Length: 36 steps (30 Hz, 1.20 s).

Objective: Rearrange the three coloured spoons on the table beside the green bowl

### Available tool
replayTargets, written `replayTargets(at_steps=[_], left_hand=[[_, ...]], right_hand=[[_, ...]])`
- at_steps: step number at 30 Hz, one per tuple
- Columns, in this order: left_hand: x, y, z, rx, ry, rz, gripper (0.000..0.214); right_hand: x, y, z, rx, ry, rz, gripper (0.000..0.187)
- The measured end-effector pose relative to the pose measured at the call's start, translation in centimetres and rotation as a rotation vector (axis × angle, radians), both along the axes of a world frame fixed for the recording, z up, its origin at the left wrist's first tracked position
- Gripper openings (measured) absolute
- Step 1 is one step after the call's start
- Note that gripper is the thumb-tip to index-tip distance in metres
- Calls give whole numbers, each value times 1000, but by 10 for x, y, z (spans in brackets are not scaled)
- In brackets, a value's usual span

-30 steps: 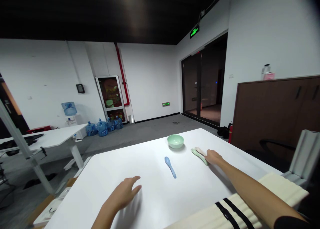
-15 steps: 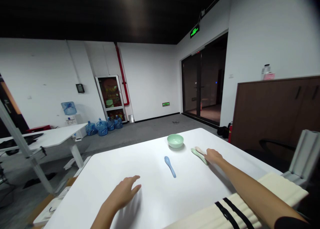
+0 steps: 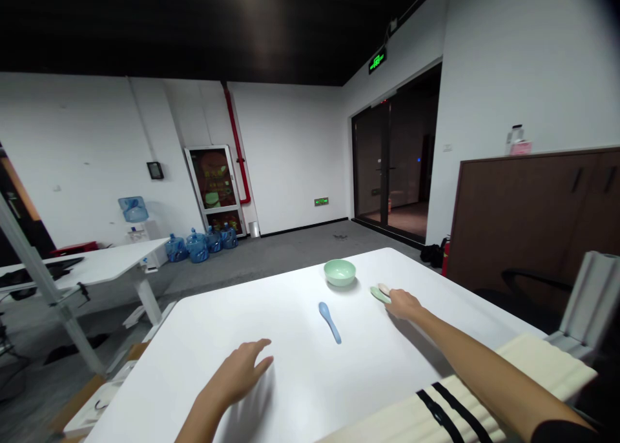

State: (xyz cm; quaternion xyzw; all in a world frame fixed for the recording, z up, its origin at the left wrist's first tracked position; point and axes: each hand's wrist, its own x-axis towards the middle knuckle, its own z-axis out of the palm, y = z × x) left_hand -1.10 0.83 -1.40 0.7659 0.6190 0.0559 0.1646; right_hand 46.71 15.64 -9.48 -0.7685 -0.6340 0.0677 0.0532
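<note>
My right hand (image 3: 405,304) reaches across the white table (image 3: 290,372), its fingers closed over the handle of a green spoon (image 3: 378,295). A pale beige spoon (image 3: 384,288) lies close alongside; its handle is under the same fingers, and whether it is gripped too is hidden. Both spoon heads point toward a light green bowl (image 3: 340,272). Left of them a blue spoon (image 3: 330,322) rests on the table, untouched. My left hand (image 3: 245,369) hovers low over the near left part of the table, thumb and fingers apart, holding nothing.
A cream cloth-like strip with black bands (image 3: 465,404) crosses the near right corner under my right forearm. A grey metal profile (image 3: 588,301) rises at the right edge. Another white desk (image 3: 111,259) stands left, with blue water bottles (image 3: 197,246) on the floor beyond.
My right hand has shifted slightly left and now covers the handles of the green and beige spoons. The bowl, the blue spoon and my left hand stay in place.
</note>
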Motion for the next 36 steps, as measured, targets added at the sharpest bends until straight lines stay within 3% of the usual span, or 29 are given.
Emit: replayTargets(at_steps=[7, 13, 26, 36], left_hand=[[-2, 2, -3, -7, -4, 9, 60], [-4, 2, -4, -3, -8, 4, 60], [-3, -3, 1, 9, -14, 1, 60], [-2, -4, 3, -14, 3, 6, 58]], right_hand=[[-1, 3, 0, 14, 64, -19, 31], [-20, 2, 8, 50, 127, 48, 31], [-58, -15, 5, -24, 82, 163, 23], [-63, -25, 12, -58, 68, 166, 29]])
